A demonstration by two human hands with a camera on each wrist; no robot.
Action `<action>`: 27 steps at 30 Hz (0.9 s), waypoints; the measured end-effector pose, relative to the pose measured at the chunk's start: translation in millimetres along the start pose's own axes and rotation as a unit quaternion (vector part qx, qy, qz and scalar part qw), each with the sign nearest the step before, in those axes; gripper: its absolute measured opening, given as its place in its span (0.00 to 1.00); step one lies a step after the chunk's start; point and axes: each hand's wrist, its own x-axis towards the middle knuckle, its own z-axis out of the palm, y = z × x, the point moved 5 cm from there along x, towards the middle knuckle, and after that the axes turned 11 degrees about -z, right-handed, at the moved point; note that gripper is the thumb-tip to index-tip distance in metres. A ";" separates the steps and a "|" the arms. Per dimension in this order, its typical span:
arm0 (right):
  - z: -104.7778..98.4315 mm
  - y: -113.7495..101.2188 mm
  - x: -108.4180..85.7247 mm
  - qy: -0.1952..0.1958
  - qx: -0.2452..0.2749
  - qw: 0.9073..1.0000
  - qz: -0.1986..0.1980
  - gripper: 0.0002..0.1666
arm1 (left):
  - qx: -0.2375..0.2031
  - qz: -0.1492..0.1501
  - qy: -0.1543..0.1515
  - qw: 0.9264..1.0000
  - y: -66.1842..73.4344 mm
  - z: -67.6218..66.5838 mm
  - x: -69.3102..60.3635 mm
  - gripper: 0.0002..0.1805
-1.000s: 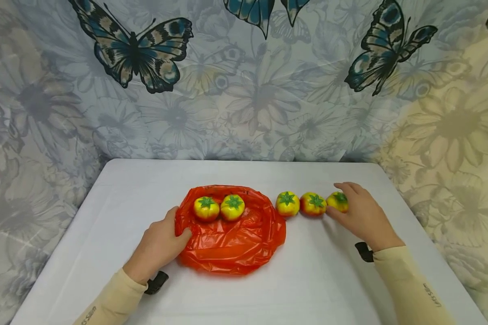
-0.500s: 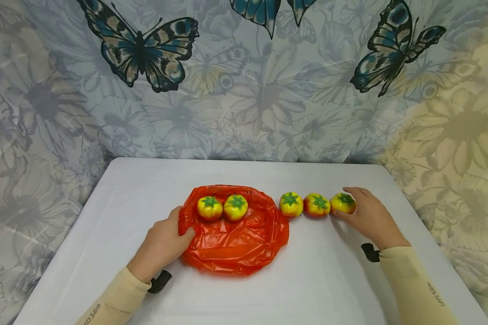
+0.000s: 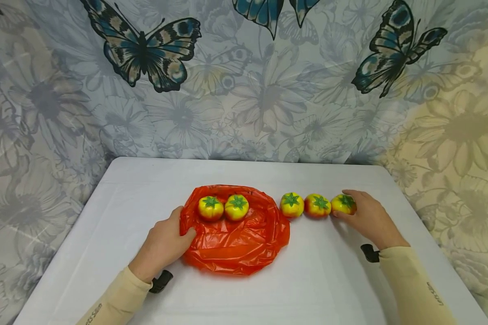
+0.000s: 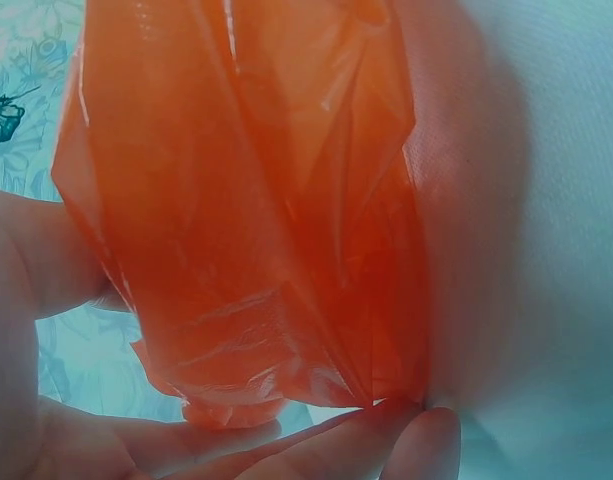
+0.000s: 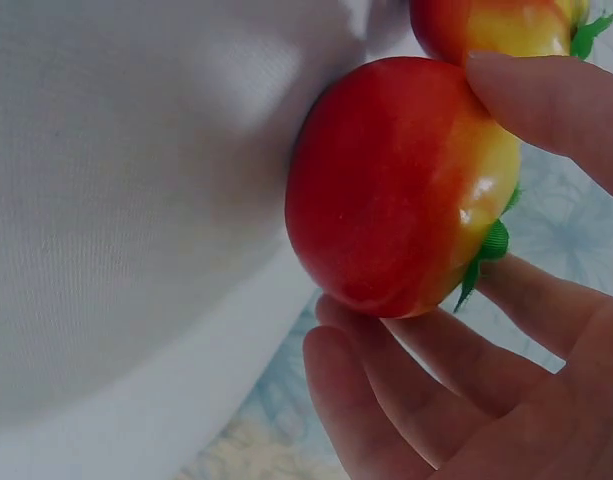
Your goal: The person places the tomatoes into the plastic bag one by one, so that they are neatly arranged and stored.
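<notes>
My left hand grips the left rim of an open red plastic bag, fingers outside and thumb over the edge. In the left wrist view the bag's wall hangs between thumb and fingers. Two red-and-yellow toy tomatoes with green leaf tops sit in the bag. Right of it stand three more in a row: one tomato touching or close to the bag, a middle tomato, and an end tomato. My right hand holds the end tomato between thumb and fingers, on the table.
A white-covered table carries everything. Behind it and at both sides hangs a patterned backdrop with flowers and butterflies. Black wrist bands show at both cuffs.
The right hand has shifted slightly right, showing more of the end tomato. The left hand keeps its grip on the bag. The head view has moved a little.
</notes>
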 end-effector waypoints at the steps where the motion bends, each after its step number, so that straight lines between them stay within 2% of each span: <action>1: 0.6 0.0 0.3 0.000 0.001 1.000 -0.001 0.49 | 0.000 -0.001 0.000 1.000 0.0 -0.1 -0.2 0.41; 9: 0.4 1.4 -1.6 0.000 -0.009 1.000 0.002 0.48 | -0.006 -0.007 -0.003 1.000 -1.2 0.3 -1.2 0.41; 16: -10.2 -0.2 -5.8 0.015 -0.021 1.000 -0.008 0.48 | -0.004 -0.007 0.001 1.000 -1.8 -0.5 -1.7 0.41; 22: -23.0 -11.4 -8.3 0.023 -0.028 0.999 -0.016 0.49 | -0.002 -0.001 0.005 1.000 -1.1 -0.3 -2.0 0.40; 27: -33.6 -32.3 -8.9 0.039 -0.028 0.998 -0.035 0.48 | -0.006 0.003 0.002 1.000 -0.1 0.3 -2.6 0.40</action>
